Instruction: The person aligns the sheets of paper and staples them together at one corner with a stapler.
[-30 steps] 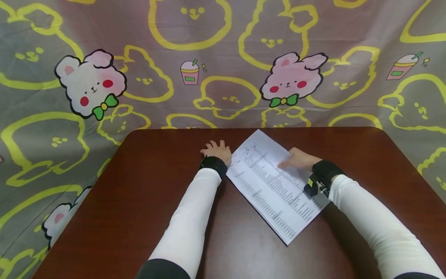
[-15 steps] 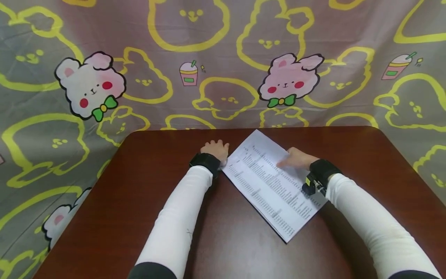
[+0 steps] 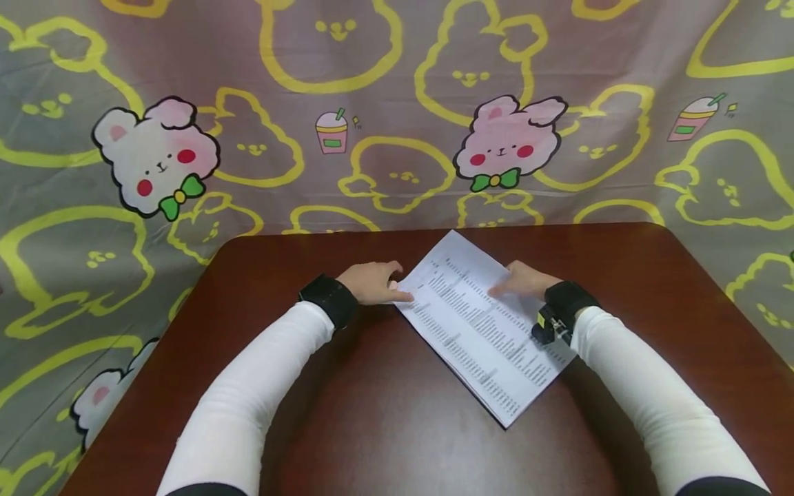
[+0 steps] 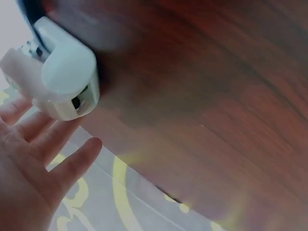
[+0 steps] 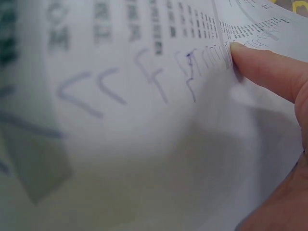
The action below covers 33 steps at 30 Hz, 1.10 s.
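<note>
White printed sheets of paper (image 3: 474, 331) lie slanted on the table, with a thin dark edge along their lower left side. From the right, my right hand (image 3: 524, 279) grips their upper right edge with the thumb on top; the right wrist view shows this thumb (image 5: 267, 67) pressed on the page beside blue pen ticks. My left hand (image 3: 372, 282) pinches the left corner, its thumb over the print. In the left wrist view a white plastic piece (image 4: 70, 72) hides most of the left fingertips, while one finger (image 4: 77, 161) sticks out straight.
A brown wooden table (image 3: 298, 386) carries the paper. Right behind it and along its left side hangs a grey-pink cloth (image 3: 397, 83) with yellow outlines and bunny faces. Black bands with small devices are strapped on both wrists.
My left hand has turned at the wrist, its forearm swinging left, and its thumb has come onto the paper's left corner. The right hand keeps its grip; the view has shifted slightly.
</note>
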### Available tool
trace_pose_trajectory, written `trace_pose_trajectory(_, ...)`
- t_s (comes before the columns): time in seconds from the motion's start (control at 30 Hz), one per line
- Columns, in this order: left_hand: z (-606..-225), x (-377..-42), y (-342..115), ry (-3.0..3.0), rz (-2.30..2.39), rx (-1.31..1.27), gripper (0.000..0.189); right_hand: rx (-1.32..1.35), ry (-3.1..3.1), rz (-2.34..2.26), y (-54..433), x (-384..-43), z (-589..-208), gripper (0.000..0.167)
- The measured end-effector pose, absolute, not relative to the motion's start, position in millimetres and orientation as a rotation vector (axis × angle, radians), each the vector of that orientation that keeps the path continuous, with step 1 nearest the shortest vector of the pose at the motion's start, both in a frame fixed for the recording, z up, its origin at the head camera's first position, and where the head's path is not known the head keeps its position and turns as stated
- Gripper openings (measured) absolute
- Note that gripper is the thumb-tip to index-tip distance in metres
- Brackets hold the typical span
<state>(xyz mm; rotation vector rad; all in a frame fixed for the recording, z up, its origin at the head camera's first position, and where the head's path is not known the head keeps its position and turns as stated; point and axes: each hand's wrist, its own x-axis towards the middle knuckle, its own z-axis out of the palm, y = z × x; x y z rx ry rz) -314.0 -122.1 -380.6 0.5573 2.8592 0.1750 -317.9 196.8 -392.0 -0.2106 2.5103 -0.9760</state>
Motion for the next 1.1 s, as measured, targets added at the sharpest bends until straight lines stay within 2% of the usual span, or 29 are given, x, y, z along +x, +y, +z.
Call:
trace_pose_trajectory(0.17, -381.5, -307.5, -128.0, 2.853, 0.145, 0.628, 0.078, -0.216, 2.514, -0.972, 194.5, -318.0, -392.6, 0.048)
trace_pose_trajectory(0.47, -380.8, -305.4, -134.3, 2.881, 0.199, 0.694, 0.044, -0.213, 2.486, -0.997, 195.2, -321.3, -398.5, 0.041)
trace_pose_trajectory(0.67, -376.1, -307.5, -127.3, 2.884, 0.154, 0.724, 0.026, -0.191, 2.498, -0.973, 199.0, -324.4, -398.4, 0.044)
trace_pose_trajectory(1.1, -373.1, -307.7, -126.2, 2.893, 0.115, 0.760, 0.022, -0.149, 2.510, -0.943, 198.5, -324.7, -398.8, 0.053)
